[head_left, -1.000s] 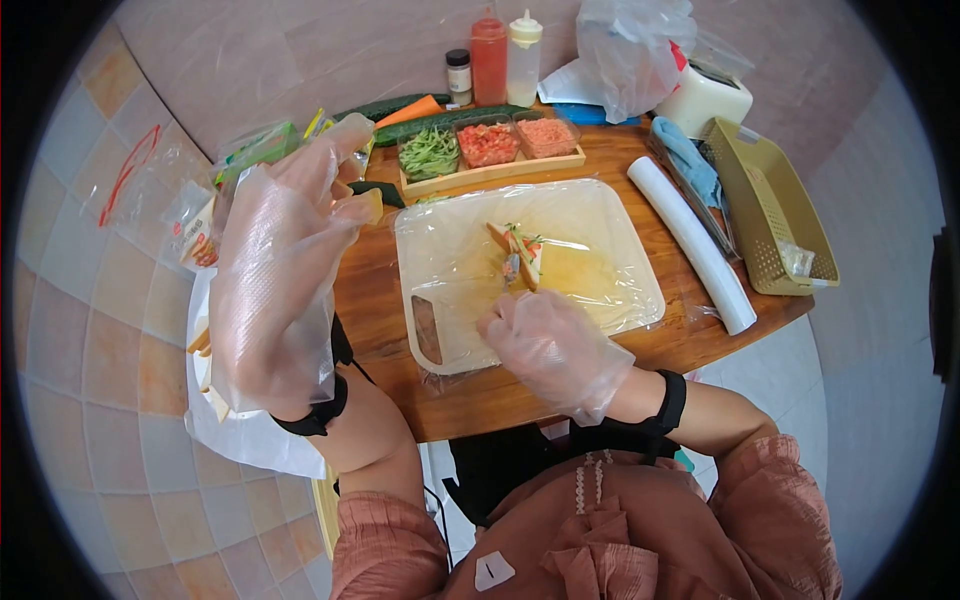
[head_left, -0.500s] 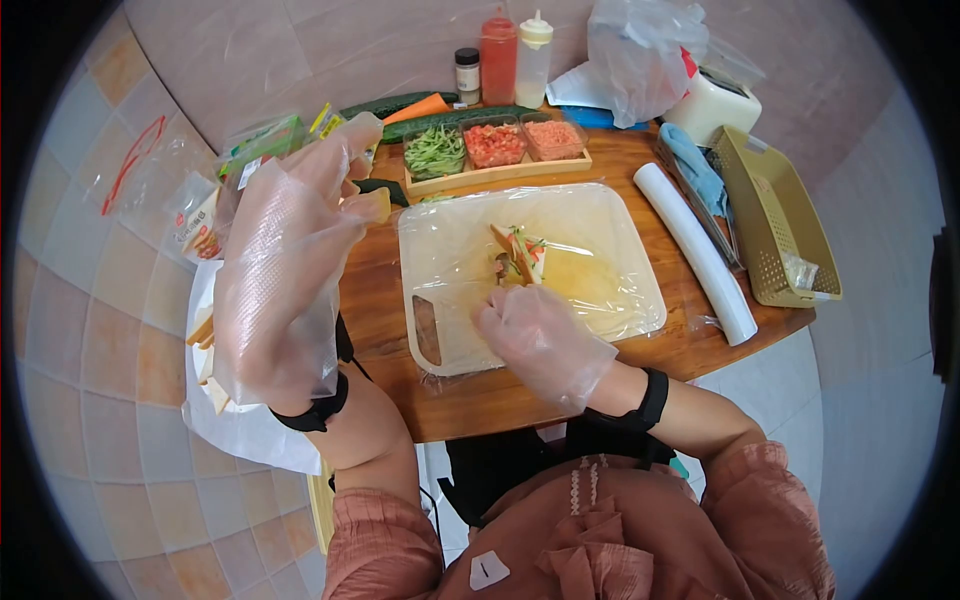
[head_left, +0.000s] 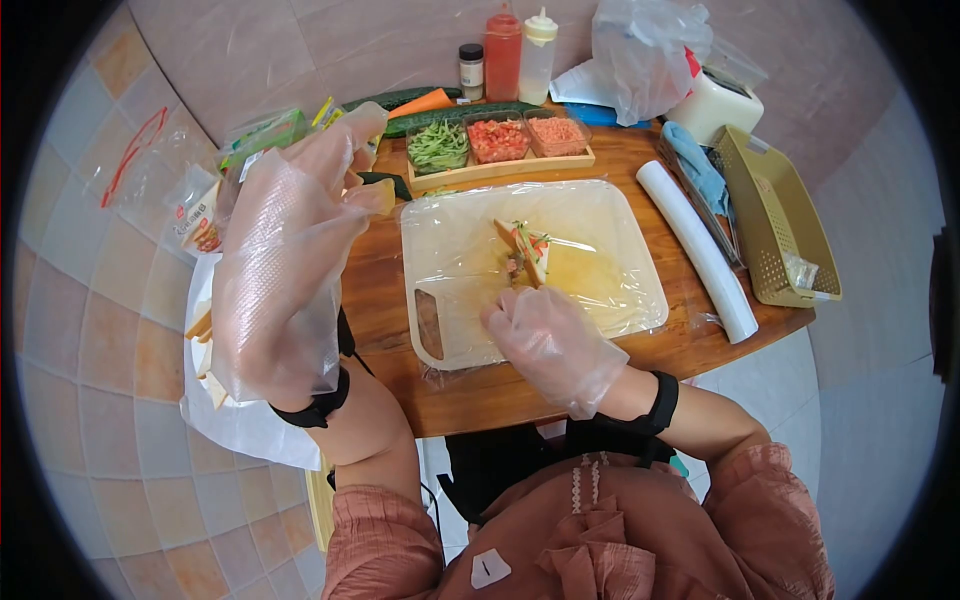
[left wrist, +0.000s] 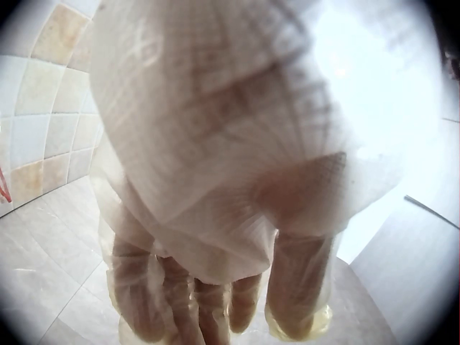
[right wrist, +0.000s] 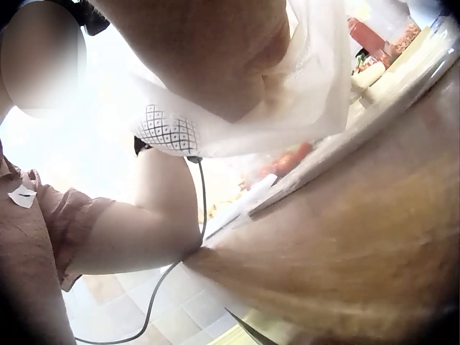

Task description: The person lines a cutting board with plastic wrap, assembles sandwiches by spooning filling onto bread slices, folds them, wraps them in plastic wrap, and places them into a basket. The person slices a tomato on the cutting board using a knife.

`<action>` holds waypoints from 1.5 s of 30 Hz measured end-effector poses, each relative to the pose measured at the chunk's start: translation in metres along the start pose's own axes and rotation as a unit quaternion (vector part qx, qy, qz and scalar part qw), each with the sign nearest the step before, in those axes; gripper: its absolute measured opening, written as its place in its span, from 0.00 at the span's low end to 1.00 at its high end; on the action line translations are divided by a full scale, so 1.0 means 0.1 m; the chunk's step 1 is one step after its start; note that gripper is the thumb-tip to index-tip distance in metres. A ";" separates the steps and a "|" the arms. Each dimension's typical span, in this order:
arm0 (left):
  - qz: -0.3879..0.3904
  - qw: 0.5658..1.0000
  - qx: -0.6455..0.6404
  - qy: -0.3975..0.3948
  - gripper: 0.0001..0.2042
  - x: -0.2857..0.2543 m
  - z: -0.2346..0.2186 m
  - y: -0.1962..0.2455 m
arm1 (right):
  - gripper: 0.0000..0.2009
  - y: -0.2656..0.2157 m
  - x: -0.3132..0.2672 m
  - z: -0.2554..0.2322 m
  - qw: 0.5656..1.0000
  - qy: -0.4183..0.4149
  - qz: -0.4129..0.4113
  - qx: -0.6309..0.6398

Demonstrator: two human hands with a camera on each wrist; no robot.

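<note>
On the white cutting board (head_left: 430, 225), spread with clear plastic film, stands a sandwich wedge (head_left: 530, 250) with brown crust, cucumber shreds and red bits. My right hand (head_left: 555, 345), in a clear plastic glove, is closed just on its near side. It grips what looks like a small spoon (head_left: 514, 268), whose bowl shows past the fingers beside the crust; the handle is hidden in the fist. Raised at the left is my gloved left hand (head_left: 290, 240), away from the board. Its fingers (left wrist: 212, 309) extend loosely in the left wrist view, holding nothing, with yellowish glove tips.
Behind the board, a wooden tray (head_left: 500, 172) carries tubs of cucumber, tomato and a pink filling. Sauce bottles (head_left: 503, 60) stand by the wall. A white film roll (head_left: 695, 250) and an olive basket (head_left: 780, 220) lie right. Bread slices (head_left: 205, 327) sit on paper at left.
My right hand and the spoon have shifted slightly about the near side of the sandwich wedge, whose crust side shows more now. My left hand stays raised at the left.
</note>
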State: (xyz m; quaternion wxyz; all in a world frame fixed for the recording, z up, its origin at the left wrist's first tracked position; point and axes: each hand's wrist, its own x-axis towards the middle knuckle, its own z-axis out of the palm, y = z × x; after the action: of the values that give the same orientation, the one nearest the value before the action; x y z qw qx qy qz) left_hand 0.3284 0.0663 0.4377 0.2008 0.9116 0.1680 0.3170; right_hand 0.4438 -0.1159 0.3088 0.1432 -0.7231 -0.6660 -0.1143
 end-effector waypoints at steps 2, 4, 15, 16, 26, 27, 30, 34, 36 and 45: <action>0.006 1.000 -0.005 0.007 0.21 -0.01 0.00 0.00 | 0.11 -0.01 -0.01 -0.01 1.000 -0.001 -0.003 -0.012; 0.012 1.000 -0.009 0.015 0.21 -0.01 -0.01 0.01 | 0.11 -0.03 -0.01 -0.03 1.000 -0.002 -0.010 -0.022; 0.035 0.998 -0.041 0.042 0.21 -0.04 0.00 -0.04 | 0.10 -0.06 -0.03 -0.04 1.000 -0.005 -0.009 -0.029; 0.035 0.998 -0.041 0.042 0.21 -0.04 -0.01 -0.05 | 0.11 -0.07 -0.03 -0.03 1.000 -0.004 -0.008 -0.028; 0.059 0.995 -0.034 0.067 0.21 -0.09 0.00 -0.05 | 0.09 -0.09 -0.02 0.00 1.000 -0.003 -0.013 -0.013; 0.047 0.997 -0.042 0.054 0.21 -0.08 -0.01 -0.04 | 0.09 -0.09 -0.02 0.00 0.999 0.012 -0.023 -0.022; 0.037 0.998 -0.024 0.045 0.20 -0.06 -0.03 -0.03 | 0.08 -0.07 -0.01 0.02 0.999 0.023 -0.029 -0.026; 0.071 0.996 -0.017 0.052 0.19 -0.06 -0.02 -0.03 | 0.07 -0.04 -0.01 0.05 1.000 0.012 -0.017 -0.006; 0.046 0.998 -0.023 0.046 0.19 -0.06 -0.03 -0.01 | 0.06 -0.03 -0.02 0.03 1.000 0.014 -0.009 0.009; 0.088 0.989 -0.047 0.105 0.18 -0.09 0.08 -0.11 | 0.22 0.17 -0.38 -0.18 0.992 0.067 0.073 0.084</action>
State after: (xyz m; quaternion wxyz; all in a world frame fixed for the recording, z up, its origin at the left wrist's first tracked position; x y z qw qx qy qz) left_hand 0.3249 0.0699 0.4225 0.1962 0.8738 0.0917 0.4355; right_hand 0.4574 -0.1584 0.3111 0.2555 -0.7459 -0.6075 -0.0958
